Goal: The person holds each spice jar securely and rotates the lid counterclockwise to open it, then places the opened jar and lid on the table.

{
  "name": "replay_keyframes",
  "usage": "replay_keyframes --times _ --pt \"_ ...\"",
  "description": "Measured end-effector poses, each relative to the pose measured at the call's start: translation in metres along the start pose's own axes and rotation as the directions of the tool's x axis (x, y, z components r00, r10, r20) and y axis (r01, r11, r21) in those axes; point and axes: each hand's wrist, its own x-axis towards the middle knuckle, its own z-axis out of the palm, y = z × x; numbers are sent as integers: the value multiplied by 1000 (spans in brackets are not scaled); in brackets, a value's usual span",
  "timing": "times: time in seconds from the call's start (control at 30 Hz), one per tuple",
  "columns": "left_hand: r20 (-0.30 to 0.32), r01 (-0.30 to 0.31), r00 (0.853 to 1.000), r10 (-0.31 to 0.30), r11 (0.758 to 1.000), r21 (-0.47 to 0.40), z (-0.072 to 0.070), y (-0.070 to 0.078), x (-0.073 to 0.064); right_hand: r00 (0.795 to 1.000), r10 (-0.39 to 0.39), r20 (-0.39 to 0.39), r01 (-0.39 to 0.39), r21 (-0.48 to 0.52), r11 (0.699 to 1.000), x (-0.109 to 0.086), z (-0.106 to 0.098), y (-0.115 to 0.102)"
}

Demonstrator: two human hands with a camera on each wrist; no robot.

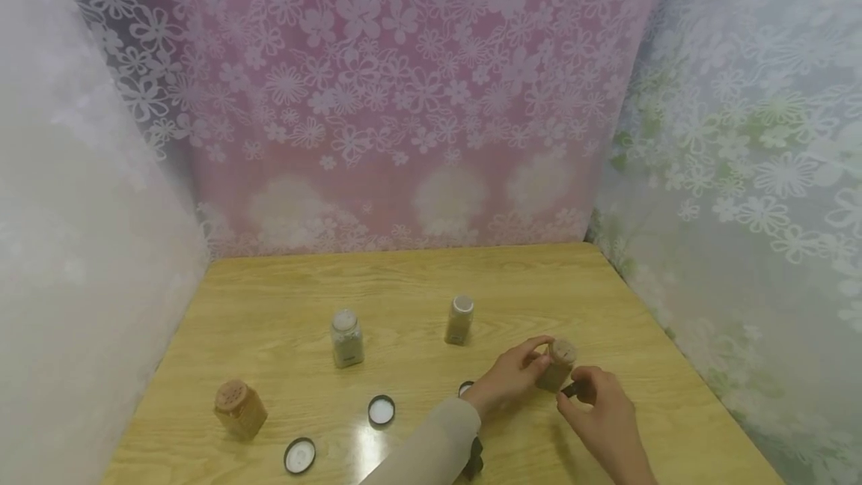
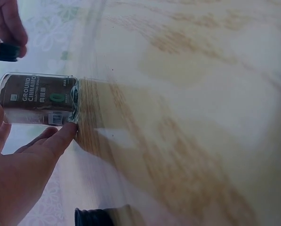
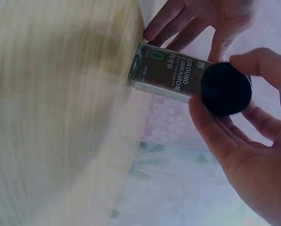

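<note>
My left hand [image 1: 508, 379] holds a small glass jar of ground cinnamon [image 2: 39, 96] near its neck, on the right side of the table. The jar stands upright, its brown contents and label visible in both wrist views, its top uncapped in the head view. Beside it, my right hand [image 1: 604, 412] pinches a round black cap [image 3: 226, 88] between thumb and fingers. The cap is off the jar, just to its right in the head view. In the right wrist view it overlaps the jar's top end.
A jar with an orange perforated top [image 1: 240, 410] stands at left. Two more uncapped jars, one whitish [image 1: 346, 340] and one brownish [image 1: 460, 320], stand farther back. Black caps [image 1: 381, 411] lie on the wooden table [image 1: 283, 290], one partly behind my left wrist. A dark object [image 1: 475, 459] shows beside my sleeve.
</note>
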Motion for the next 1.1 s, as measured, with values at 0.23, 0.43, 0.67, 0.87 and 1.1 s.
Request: replay_keyframes --times 0.23,0.43,0.67,0.87,1.1 --pt "-31 16 999 -16 1000 -6 2 -3 1 976 126 177 -135 37 990 -3 6 2" --pt "-49 33 998 -34 999 -17 3 -3 2 939 207 274 -222 25 975 -7 14 7" --pt "-48 42 998 -43 999 -14 3 -2 1 938 195 286 -202 -5 979 -10 18 10" --pt "-50 39 998 -41 999 -37 1 -2 -1 929 198 312 -199 -30 980 -8 20 11" --pt "-64 42 997 -44 999 -29 1 -2 -3 923 149 356 -143 -41 989 -12 26 19"
